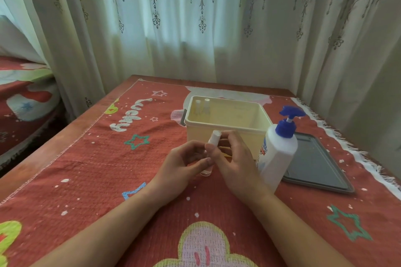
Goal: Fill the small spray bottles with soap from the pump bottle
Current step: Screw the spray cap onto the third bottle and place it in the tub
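A small clear spray bottle point(213, 140) with a white cap stands tilted between my hands, just in front of the cream tub. My left hand point(184, 165) grips its lower body, and its base shows below my fingers. My right hand point(234, 158) pinches its upper part near the cap. The white pump bottle point(276, 154) with a blue pump head stands upright just right of my right hand. Two more small spray bottles point(202, 106) stand in the far left corner of the cream tub point(227, 130).
A grey metal tray point(314, 165) lies to the right behind the pump bottle. A red patterned cloth point(108, 169) covers the table. Curtains hang close behind the table, and a bed lies beyond the left edge.
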`<state>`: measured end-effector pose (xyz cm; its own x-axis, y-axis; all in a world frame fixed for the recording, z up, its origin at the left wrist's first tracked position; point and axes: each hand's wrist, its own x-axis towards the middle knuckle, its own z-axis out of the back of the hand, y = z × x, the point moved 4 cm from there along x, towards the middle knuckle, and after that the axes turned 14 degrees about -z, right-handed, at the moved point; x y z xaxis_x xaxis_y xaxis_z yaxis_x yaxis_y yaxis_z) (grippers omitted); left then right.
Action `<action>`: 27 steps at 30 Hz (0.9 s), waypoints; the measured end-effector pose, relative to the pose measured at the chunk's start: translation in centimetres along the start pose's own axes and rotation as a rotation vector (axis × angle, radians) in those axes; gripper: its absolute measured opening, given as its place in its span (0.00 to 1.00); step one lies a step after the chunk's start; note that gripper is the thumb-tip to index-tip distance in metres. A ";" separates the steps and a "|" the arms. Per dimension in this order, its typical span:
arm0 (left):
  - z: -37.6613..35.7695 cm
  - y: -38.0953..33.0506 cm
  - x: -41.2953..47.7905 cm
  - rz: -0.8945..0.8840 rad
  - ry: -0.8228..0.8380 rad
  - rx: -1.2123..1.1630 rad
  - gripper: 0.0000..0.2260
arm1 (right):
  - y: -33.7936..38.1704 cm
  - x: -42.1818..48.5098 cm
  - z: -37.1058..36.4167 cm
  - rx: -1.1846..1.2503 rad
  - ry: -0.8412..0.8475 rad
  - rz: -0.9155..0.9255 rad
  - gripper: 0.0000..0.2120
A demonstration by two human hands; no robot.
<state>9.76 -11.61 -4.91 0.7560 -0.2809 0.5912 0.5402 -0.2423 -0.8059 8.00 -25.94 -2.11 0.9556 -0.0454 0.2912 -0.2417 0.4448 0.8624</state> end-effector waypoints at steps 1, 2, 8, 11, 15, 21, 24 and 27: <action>-0.1 -0.1 0.0 0.002 -0.007 -0.004 0.12 | 0.1 0.0 0.0 0.033 0.025 0.011 0.14; -0.1 -0.1 0.0 0.005 -0.009 -0.008 0.12 | 0.2 0.0 0.1 0.057 0.040 0.027 0.12; 0.0 0.0 0.0 0.002 -0.014 -0.015 0.13 | 0.2 0.0 0.1 0.045 0.007 0.016 0.04; -0.1 0.1 0.0 -0.009 -0.001 0.008 0.13 | -0.2 -0.1 0.2 0.023 -0.041 -0.037 0.10; -0.1 0.0 0.1 -0.003 -0.015 -0.019 0.13 | -0.3 -0.2 -0.1 0.067 0.036 -0.057 0.14; -0.2 -0.1 0.0 0.001 -0.008 -0.050 0.13 | 0.2 -0.2 -0.2 0.028 0.023 0.045 0.06; -0.1 0.1 0.0 -0.002 -0.001 -0.026 0.12 | -0.5 -0.1 -0.3 0.034 0.009 -0.037 0.10; 0.0 0.2 0.0 -0.001 -0.009 -0.025 0.12 | -0.7 -0.1 -0.5 0.090 0.064 -0.076 0.14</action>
<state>9.85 -11.70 -5.03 0.7590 -0.2725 0.5914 0.5315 -0.2654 -0.8044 8.17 -25.82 -2.94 0.9798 -0.0178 0.1990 -0.1794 0.3600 0.9156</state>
